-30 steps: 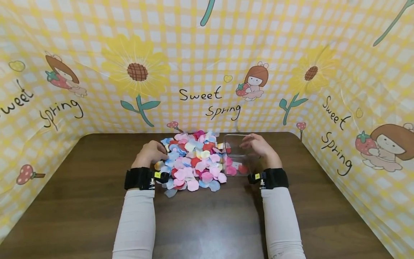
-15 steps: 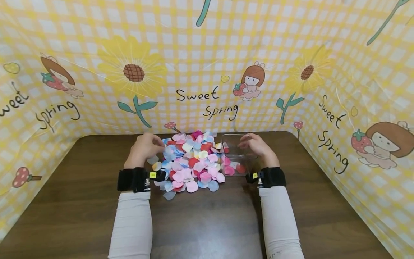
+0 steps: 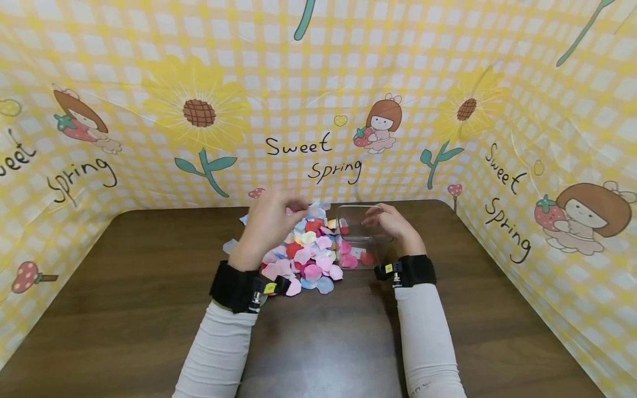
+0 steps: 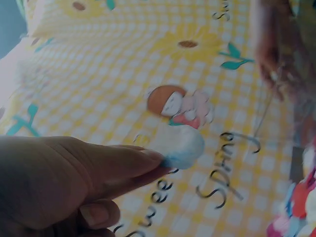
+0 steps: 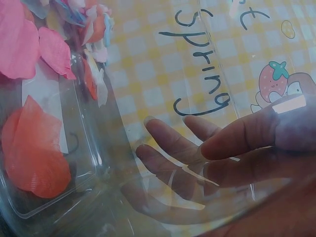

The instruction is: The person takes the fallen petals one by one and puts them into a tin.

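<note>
A left hand (image 3: 266, 224) is hovering over a petal pile (image 3: 308, 254) on a brown surface (image 3: 149, 287), its fingers (image 4: 123, 163) pinching one pale blue petal (image 4: 180, 145). Just right of the pile, a clear box (image 3: 360, 237) is standing, holding a few petals. The right hand (image 3: 390, 224) is gripping its far rim, fingers curled around it.

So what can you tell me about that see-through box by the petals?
The clear plastic box is a small container with thin see-through walls and no lid on top. It sits upright on the brown table, right beside the pile of colourful petals. A few pink and red petals already lie in its bottom. The right hand rests on its far side, fingers showing through the wall. The left hand pinches a pale blue petal and is not touching the box.
</note>
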The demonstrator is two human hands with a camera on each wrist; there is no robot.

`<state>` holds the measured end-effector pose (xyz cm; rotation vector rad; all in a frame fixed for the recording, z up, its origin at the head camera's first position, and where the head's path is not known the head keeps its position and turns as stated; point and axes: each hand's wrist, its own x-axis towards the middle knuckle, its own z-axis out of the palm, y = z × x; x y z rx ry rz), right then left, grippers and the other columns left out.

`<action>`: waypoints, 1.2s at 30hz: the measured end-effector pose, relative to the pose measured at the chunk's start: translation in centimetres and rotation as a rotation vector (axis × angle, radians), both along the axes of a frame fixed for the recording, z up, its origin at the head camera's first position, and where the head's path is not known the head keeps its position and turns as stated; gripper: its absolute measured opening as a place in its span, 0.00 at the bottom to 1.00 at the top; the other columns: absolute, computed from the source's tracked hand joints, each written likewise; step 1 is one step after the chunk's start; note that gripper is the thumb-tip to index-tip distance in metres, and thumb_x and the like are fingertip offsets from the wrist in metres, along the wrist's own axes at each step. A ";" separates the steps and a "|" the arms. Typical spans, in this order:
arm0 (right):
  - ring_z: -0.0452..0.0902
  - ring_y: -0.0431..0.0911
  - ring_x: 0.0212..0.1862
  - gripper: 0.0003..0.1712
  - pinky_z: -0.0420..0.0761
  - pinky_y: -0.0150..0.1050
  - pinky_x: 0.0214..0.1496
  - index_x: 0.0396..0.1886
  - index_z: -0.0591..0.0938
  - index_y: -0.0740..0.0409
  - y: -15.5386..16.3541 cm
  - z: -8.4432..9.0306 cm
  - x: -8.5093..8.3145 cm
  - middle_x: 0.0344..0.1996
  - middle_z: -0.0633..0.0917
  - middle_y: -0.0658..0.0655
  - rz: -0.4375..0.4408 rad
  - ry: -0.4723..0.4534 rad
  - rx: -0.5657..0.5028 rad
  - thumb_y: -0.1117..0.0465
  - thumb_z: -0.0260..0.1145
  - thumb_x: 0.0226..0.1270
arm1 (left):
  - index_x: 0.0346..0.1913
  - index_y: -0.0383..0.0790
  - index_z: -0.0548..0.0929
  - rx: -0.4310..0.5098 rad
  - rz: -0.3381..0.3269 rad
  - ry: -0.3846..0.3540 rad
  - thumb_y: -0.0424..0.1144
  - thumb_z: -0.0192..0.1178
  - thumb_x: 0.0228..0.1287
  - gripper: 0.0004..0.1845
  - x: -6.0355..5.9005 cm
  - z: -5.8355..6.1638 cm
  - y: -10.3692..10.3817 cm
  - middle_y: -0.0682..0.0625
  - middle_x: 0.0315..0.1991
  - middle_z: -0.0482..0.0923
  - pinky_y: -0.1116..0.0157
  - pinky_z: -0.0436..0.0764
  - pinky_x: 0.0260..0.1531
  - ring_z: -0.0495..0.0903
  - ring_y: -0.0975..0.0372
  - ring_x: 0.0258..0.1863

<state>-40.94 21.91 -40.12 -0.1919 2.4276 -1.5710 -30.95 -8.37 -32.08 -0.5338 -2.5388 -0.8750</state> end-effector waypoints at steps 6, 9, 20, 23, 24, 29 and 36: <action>0.76 0.62 0.64 0.24 0.75 0.59 0.64 0.64 0.71 0.68 0.0 -0.1 -0.2 0.60 0.81 0.70 -0.017 0.005 0.030 0.67 0.42 0.73 | 0.43 0.46 0.92 -0.028 -0.094 0.084 0.39 0.70 0.67 0.05 -0.7 -2.6 4.3 0.52 0.37 0.90 0.65 0.66 0.17 0.81 0.61 0.28; 0.77 0.61 0.64 0.23 0.75 0.57 0.64 0.64 0.72 0.67 -0.2 -0.1 -0.4 0.59 0.82 0.69 -0.025 0.014 0.038 0.66 0.42 0.75 | 0.43 0.48 0.92 -0.084 -0.129 0.069 0.39 0.70 0.67 0.05 -0.9 -3.9 5.9 0.54 0.36 0.89 0.65 0.71 0.22 0.81 0.61 0.28; 0.76 0.62 0.63 0.23 0.69 0.58 0.69 0.63 0.72 0.69 0.0 -0.2 -0.4 0.59 0.81 0.70 -0.010 0.038 0.039 0.67 0.42 0.75 | 0.58 0.48 0.87 -0.100 -0.053 -0.128 0.44 0.66 0.71 0.15 -1.4 -2.5 1.7 0.48 0.51 0.87 0.59 0.75 0.30 0.84 0.54 0.41; 0.76 0.62 0.64 0.22 0.72 0.58 0.67 0.63 0.72 0.69 0.0 -0.2 -0.2 0.60 0.81 0.71 -0.013 0.017 0.019 0.67 0.42 0.75 | 0.58 0.48 0.86 -0.054 0.054 -0.162 0.45 0.65 0.71 0.16 -1.7 -1.8 -1.7 0.49 0.56 0.85 0.51 0.76 0.42 0.81 0.51 0.56; 0.75 0.62 0.64 0.22 0.73 0.59 0.66 0.63 0.72 0.68 0.0 -0.2 -0.2 0.60 0.81 0.70 -0.016 0.009 0.013 0.67 0.42 0.75 | 0.58 0.48 0.86 -0.036 0.087 -0.183 0.45 0.65 0.72 0.15 -1.7 -1.7 -2.8 0.49 0.57 0.85 0.49 0.75 0.42 0.81 0.50 0.56; 0.75 0.62 0.65 0.23 0.73 0.58 0.66 0.64 0.71 0.68 0.0 -0.2 -0.2 0.61 0.81 0.71 -0.014 0.012 0.016 0.68 0.42 0.74 | 0.55 0.44 0.87 0.010 0.201 -0.279 0.44 0.64 0.72 0.14 -2.5 -2.8 -7.4 0.45 0.51 0.85 0.44 0.72 0.49 0.80 0.48 0.54; 0.74 0.64 0.65 0.23 0.71 0.59 0.68 0.64 0.71 0.70 -0.1 0.1 -0.2 0.61 0.79 0.73 -0.004 0.007 0.023 0.68 0.41 0.75 | 0.58 0.37 0.84 -0.031 0.263 -0.549 0.45 0.64 0.71 0.20 -4.0 -6.0 -10.6 0.38 0.52 0.81 0.42 0.72 0.51 0.77 0.44 0.51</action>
